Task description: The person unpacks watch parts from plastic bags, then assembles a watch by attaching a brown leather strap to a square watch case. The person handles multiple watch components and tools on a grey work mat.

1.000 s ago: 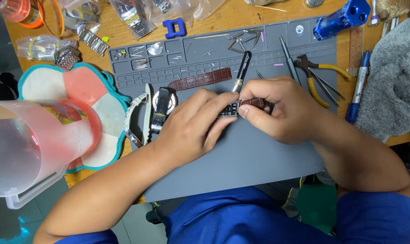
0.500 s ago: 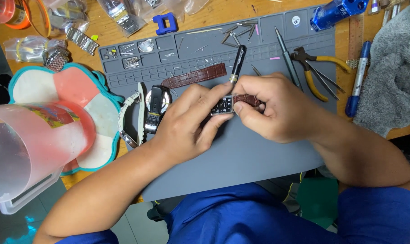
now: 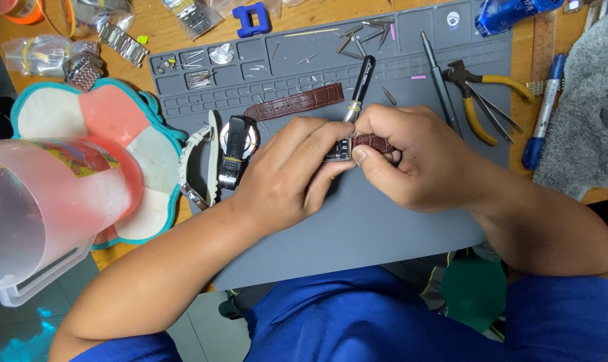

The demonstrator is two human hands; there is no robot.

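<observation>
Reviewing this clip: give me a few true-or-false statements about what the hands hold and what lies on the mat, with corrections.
1. Both hands meet over a small watch case with a brown strap piece. True.
2. The right hand holds a black-handled tool. True.
3. The yellow-handled pliers are in the left hand. False: they lie on the grey mat, untouched.
4. A second brown strap lies loose on the mat. True.
5. The blue clamp sits on the mat. False: it is on the wooden table.
</observation>
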